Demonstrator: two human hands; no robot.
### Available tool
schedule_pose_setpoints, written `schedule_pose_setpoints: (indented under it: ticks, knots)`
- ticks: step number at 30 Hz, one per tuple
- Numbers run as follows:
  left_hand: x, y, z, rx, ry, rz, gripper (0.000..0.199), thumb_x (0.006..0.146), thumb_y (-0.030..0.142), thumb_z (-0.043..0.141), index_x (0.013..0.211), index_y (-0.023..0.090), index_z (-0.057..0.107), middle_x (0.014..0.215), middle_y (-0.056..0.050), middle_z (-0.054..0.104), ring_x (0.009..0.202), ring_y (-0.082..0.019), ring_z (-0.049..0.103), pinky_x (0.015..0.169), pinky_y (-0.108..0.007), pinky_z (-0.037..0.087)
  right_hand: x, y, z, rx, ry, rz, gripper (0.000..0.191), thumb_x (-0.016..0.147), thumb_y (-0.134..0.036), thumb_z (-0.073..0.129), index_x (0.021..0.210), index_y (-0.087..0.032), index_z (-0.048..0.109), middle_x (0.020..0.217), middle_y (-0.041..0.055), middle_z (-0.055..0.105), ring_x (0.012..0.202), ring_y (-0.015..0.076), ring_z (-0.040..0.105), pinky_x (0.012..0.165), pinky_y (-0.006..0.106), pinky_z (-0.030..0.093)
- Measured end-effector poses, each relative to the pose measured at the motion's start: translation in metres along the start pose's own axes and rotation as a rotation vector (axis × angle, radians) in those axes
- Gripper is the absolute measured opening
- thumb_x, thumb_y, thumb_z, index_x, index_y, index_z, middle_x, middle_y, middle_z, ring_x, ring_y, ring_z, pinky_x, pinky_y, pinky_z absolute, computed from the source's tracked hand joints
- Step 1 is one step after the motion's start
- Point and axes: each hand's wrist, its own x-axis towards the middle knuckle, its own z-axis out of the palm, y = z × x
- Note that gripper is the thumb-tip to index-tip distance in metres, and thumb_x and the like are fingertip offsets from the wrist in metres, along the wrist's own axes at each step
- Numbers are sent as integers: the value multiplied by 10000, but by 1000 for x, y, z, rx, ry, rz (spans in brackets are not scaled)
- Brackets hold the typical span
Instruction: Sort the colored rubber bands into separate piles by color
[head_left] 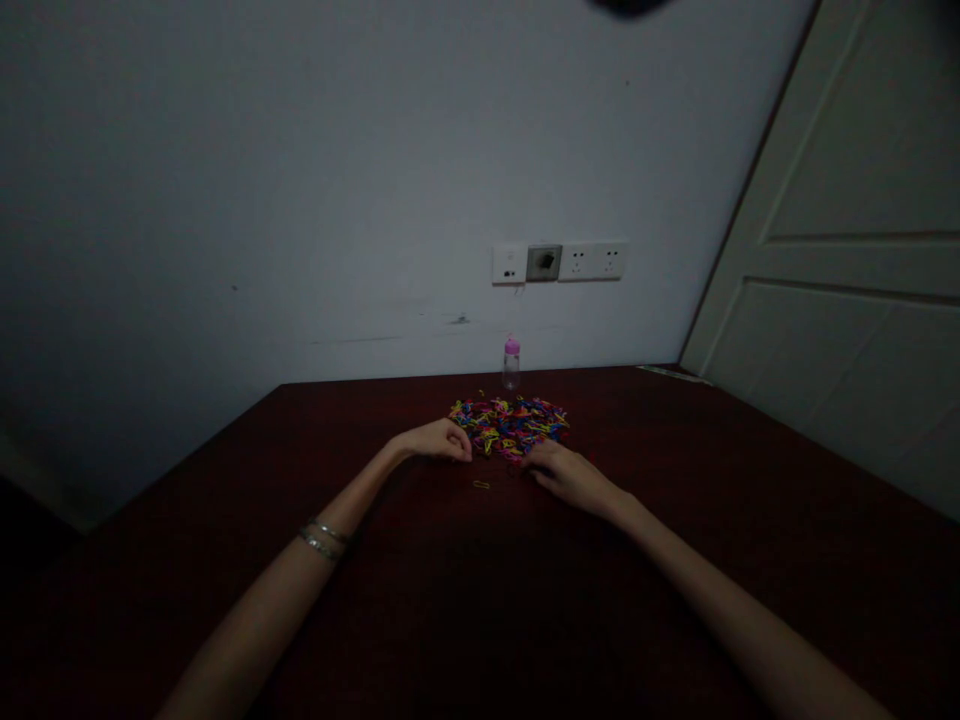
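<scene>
A pile of small looped wire clips (510,425) in many colours, perhaps safety pins, lies on the dark red table. At the pile's left front edge, my left hand (441,440) rests with its fingers curled in and closed; anything between the fingertips is hidden. My right hand (568,475) reaches in from the right, palm down, its bent fingers touching the front right edge of the pile and the thumb apart from them. One yellow clip (481,484) lies alone on the tabletop between the hands, nearer to me.
Behind the pile a small clear bottle (511,372) with a pink cap stands upright near the wall. White sockets and a grey switch (544,262) are set in the wall above. A pale panelled door (847,250) stands at the right. The light is dim.
</scene>
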Motion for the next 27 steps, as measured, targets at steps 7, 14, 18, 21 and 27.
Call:
schedule_pose_setpoints:
  ticks: [7, 14, 18, 21, 27]
  knots:
    - [3, 20, 15, 177, -183, -7, 298, 632, 356, 691, 833, 140, 647, 613, 19, 569, 564, -88, 486, 519, -193, 309, -1, -2, 2, -25, 18, 15, 242, 840, -161, 441, 979, -217, 630, 950, 68, 610, 924, 196, 536, 786, 320, 454]
    - [6, 26, 25, 277, -143, 21, 187, 650, 308, 684, 719, 140, 638, 595, 23, 560, 550, -78, 463, 508, -187, 299, -3, -8, -7, 55, 60, 46, 286, 816, -156, 462, 1053, -218, 611, 962, 69, 612, 920, 181, 552, 807, 310, 445]
    - [7, 23, 26, 276, -153, 23, 184, 668, 312, 661, 696, 133, 634, 570, 23, 538, 538, -77, 453, 496, -186, 295, -3, -12, -10, 136, 41, 50, 279, 781, -148, 485, 1014, -210, 626, 905, 45, 646, 823, 160, 583, 757, 277, 443]
    - [7, 22, 25, 256, -164, 9, 154, 663, 281, 654, 686, 130, 632, 566, 22, 540, 537, -78, 457, 493, -185, 299, -2, -18, -9, 166, -8, 39, 289, 763, -133, 488, 999, -205, 639, 888, 42, 658, 794, 152, 587, 724, 257, 437]
    - [8, 19, 23, 203, -201, -9, 170, 632, 283, 679, 710, 136, 644, 563, 26, 541, 535, -75, 452, 487, -180, 291, -2, -23, -6, 184, -40, 37, 295, 750, -133, 518, 1014, -196, 636, 822, 34, 646, 741, 145, 573, 669, 244, 435]
